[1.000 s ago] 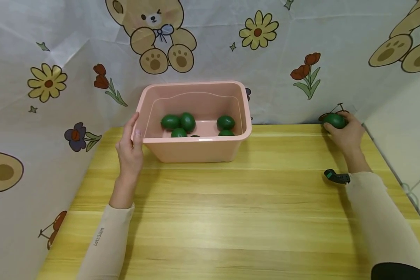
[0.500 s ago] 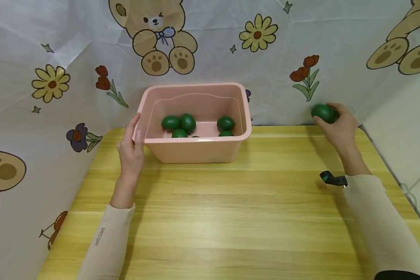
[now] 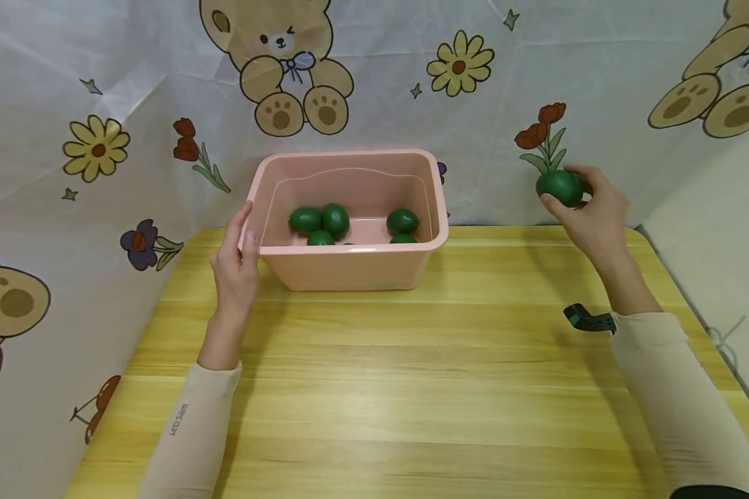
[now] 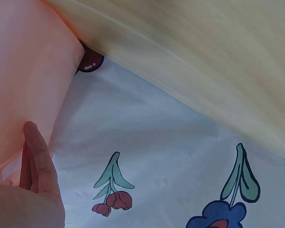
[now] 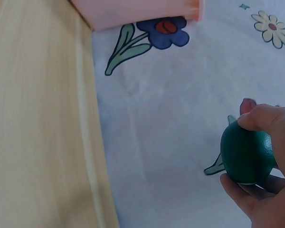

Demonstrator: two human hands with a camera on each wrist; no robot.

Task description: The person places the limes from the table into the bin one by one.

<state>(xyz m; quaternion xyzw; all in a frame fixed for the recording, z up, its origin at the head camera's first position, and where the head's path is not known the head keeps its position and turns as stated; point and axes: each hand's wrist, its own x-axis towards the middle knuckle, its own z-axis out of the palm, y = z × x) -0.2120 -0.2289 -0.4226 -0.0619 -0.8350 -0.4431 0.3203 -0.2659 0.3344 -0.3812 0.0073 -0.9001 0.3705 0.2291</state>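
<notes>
A pink plastic tub (image 3: 349, 269) stands on the table against the back cloth. Inside it lie several glossy dark green limes (image 3: 402, 221), some partly hidden by the front wall. My left hand (image 3: 234, 270) holds the tub's left side, its thumb near the front corner and its fingers along the outer wall. Off to the right, in the air above the back edge of the table, my right hand (image 3: 596, 211) grips another lime (image 3: 559, 188) between thumb and fingers. The right wrist view shows that lime (image 5: 246, 153) well apart from the tub.
The wooden table (image 3: 412, 388) reaches back to an upright white cloth (image 3: 387, 69) printed with bears and flowers. A pale wall (image 3: 718, 242) borders the right side. A small black device (image 3: 589, 320) projects from the right wrist.
My right hand has lifted the lime from the back right of the table and carried it up and left. The left hand keeps its place on the tub.
</notes>
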